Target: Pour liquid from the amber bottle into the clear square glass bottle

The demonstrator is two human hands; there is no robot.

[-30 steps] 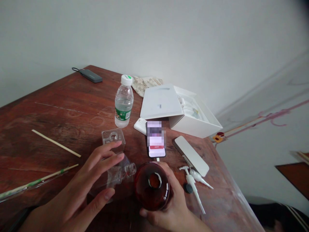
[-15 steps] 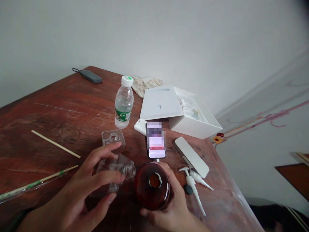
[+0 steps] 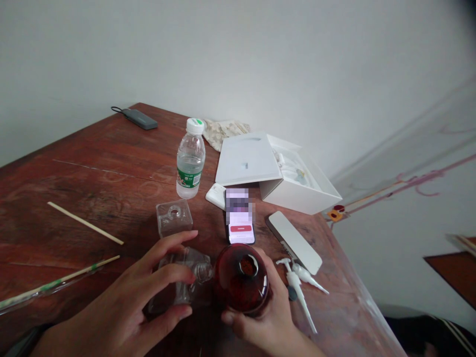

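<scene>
My right hand (image 3: 269,307) wraps around a round amber bottle (image 3: 240,292) whose open mouth faces up towards me. To its left, the fingers of my left hand (image 3: 152,292) curve around a clear square plastic bottle (image 3: 191,263). That bottle is tipped over, its threaded mouth pointing right, close beside the amber bottle. How firmly the fingers press on it is hard to see. Just beyond my left index finger stands another clear square bottle (image 3: 174,217) with an uncapped top.
Behind stand a capped water bottle (image 3: 189,163), a phone (image 3: 240,233), a white case (image 3: 215,195) and an open white box (image 3: 297,191). White pump heads (image 3: 295,282) lie right by a flat white bar (image 3: 295,243). Sticks (image 3: 85,223) lie left; a grey device (image 3: 136,119) lies far back.
The amber bottle has shifted slightly right and away from me in my right hand. My left hand and the tipped clear bottle have also moved a little to the right.
</scene>
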